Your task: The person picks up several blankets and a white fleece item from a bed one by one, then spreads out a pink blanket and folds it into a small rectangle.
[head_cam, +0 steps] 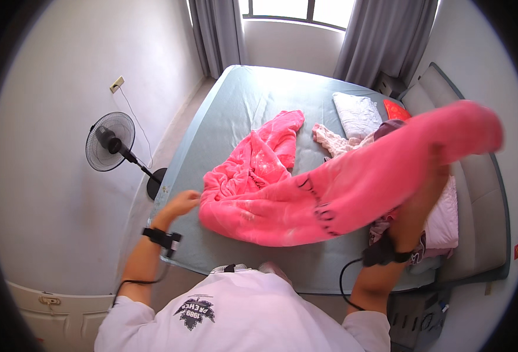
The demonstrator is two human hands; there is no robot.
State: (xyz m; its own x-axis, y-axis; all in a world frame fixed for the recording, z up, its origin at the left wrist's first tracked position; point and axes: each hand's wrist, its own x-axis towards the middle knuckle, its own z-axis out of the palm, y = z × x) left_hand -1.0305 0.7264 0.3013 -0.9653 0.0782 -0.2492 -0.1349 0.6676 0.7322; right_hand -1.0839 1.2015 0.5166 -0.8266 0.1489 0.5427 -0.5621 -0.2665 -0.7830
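A pink plush blanket with dark script lies partly bunched on the bed and rises to the right in a long raised fold. My right hand grips that raised end above the bed's head side; hand and cloth are blurred there. At the blanket's left edge is my left hand, its fingers curled; whether they pinch the cloth cannot be made out. The bed is covered with a pale blue-green sheet. Both wrists carry black straps with small devices and cables.
Towards the headboard lie a white pillow, a red item, a patterned pink cloth and a pale pink pillow. A standing fan with a cord is between the bed and the left wall. Grey curtains flank the window.
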